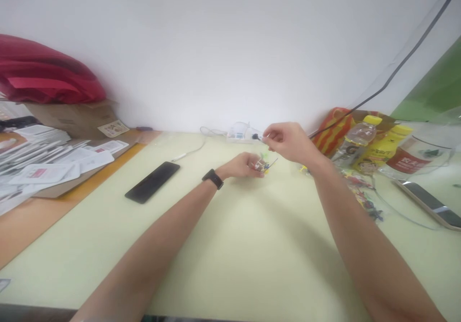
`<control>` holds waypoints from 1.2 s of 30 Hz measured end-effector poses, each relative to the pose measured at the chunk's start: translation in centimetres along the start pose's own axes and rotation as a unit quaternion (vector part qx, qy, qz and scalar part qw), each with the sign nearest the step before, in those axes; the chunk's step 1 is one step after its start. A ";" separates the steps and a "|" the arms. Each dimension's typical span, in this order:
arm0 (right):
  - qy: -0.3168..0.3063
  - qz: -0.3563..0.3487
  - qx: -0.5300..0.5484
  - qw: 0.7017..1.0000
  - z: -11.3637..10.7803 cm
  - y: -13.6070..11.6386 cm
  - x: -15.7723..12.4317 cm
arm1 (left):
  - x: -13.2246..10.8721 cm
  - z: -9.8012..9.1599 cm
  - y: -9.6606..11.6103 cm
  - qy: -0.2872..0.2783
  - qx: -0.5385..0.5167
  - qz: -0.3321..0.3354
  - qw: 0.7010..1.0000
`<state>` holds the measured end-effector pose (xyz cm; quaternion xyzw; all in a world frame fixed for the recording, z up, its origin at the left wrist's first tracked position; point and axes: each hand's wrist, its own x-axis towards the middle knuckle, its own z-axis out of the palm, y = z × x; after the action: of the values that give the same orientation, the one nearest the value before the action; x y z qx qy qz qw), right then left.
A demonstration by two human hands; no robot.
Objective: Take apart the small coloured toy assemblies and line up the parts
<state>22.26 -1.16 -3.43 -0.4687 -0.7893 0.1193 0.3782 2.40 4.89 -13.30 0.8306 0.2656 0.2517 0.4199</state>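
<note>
My left hand point(246, 165), with a black band on its wrist, is closed around a small toy-like piece point(260, 164) with white, green, yellow and blue parts. A thin dark stick juts from it to the right. My right hand point(288, 140) is raised just above and to the right, thumb and fingers pinched together. Whatever lies between those fingertips is too small to make out. A small yellow piece point(304, 169) lies on the table under my right wrist.
Behind my hands a white power strip point(239, 135) stands against the wall. A black phone point(152, 182) lies at left, another phone point(430, 204) at right. Bottles point(356, 137) and small coloured pieces point(365, 199) sit at right. Papers point(54, 168) and a cardboard box point(74, 119) are at left.
</note>
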 end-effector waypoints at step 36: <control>0.064 -0.073 -0.038 0.995 -0.4 -0.2 0.1 | 0.2 -0.5 1.6 0.042 0.000 -0.031 0.999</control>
<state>22.42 -1.24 -3.02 -0.4308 -0.7995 0.0314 0.4175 2.58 4.55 -11.66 0.8107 0.3085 0.2734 0.4158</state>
